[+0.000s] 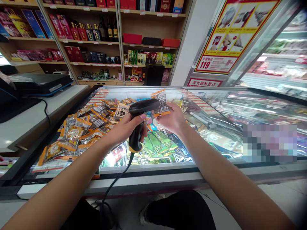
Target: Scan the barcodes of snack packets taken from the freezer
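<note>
My left hand [130, 129] is wrapped round the grip of a black barcode scanner [135, 137] with a yellow base and a trailing cable. The scanner's head points right, at a small orange-edged snack packet [164, 107] whose barcode label shows. My right hand [174, 119] pinches that packet by its right side and holds it up close to the scanner. Below both hands is a glass-topped freezer [153, 177]. A heap of similar orange-edged packets [76, 132] lies on its glass at the left. Green ice-cream wrappers [155, 142] show through the glass.
On the left, a white counter [69, 95] carries a black flat scale-like device [40, 84]. Shelves [96, 65] with bottles and boxes stand behind the freezer. The scanner cable [112, 183] hangs over the freezer's front edge to the floor. A red and yellow poster [222, 35] is at right.
</note>
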Motion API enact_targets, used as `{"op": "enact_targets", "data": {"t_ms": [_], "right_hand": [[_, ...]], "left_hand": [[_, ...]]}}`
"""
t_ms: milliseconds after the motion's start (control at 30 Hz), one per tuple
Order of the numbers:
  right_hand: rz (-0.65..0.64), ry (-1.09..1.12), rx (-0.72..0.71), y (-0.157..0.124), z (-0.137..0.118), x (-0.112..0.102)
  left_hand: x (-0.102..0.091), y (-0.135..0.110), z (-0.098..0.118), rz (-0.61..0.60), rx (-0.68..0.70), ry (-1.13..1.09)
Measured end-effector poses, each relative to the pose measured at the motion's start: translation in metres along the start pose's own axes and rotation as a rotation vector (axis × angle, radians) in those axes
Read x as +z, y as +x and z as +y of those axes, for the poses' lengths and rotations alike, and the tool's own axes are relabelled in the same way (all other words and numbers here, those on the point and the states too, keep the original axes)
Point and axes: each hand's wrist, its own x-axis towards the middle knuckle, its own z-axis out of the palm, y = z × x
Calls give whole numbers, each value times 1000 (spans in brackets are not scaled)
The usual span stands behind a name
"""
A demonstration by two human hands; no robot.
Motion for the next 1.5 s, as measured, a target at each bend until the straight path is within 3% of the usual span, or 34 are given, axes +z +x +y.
{"op": "enact_targets", "data": {"t_ms": [367, 533, 600, 700, 800, 900, 1000, 1100, 1300, 1500], "right_hand": [[3, 61, -24, 2, 0, -3], [6, -63, -78, 5, -2, -7], [81, -275, -168, 8, -5, -16], [254, -873, -280, 11, -7, -37], [299, -1447, -179, 10, -4, -56], [253, -1682, -93, 6, 3, -57], [72, -1531, -229, 2, 14, -37], [-101, -1334, -192, -2, 30, -10], [-78, -1332, -136, -5, 49, 15], [-46, -773, -143, -1, 39, 0]], "left_hand": [[5, -2, 0, -42, -114, -25], [2, -3, -1, -16, -124, -43], [0, -2, 0, 0, -106, -46], [-5, 0, 5, 84, -61, -60], [-10, 2, 11, 217, 2, -86], [-15, 3, 12, 291, 25, -99], [-16, 4, 11, 300, -13, -94], [-13, 5, 9, 298, -14, -88], [-9, 5, 9, 271, -24, -8], [-14, 4, 5, 257, -89, 134]]}}
